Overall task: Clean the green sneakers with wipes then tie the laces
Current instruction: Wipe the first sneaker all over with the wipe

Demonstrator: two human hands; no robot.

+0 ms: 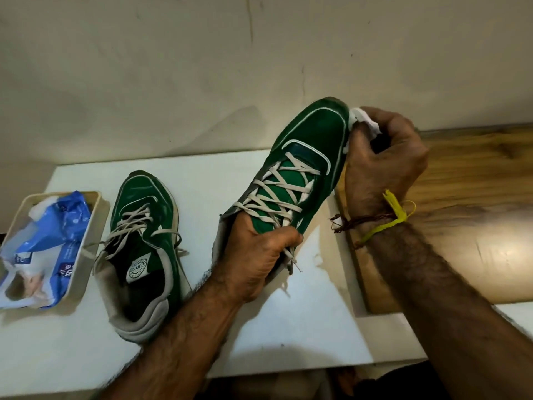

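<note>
My left hand (256, 255) grips one green sneaker (311, 145) by its tongue and collar, holding it tilted up above the white table (302, 327), toe pointing away. My right hand (380, 157) presses a crumpled white wipe (362, 119) against the right side of that sneaker's toe. The held sneaker's cream laces are loose, with ends dangling under my left hand. The second green sneaker (141, 223) rests on the table to the left, toe away, laces untied and spread.
A beige tray (95, 226) at the table's left edge holds a blue and white pack of wipes (49, 246). A wooden board (476, 212) lies on the right under my right forearm. A plain wall stands right behind the table.
</note>
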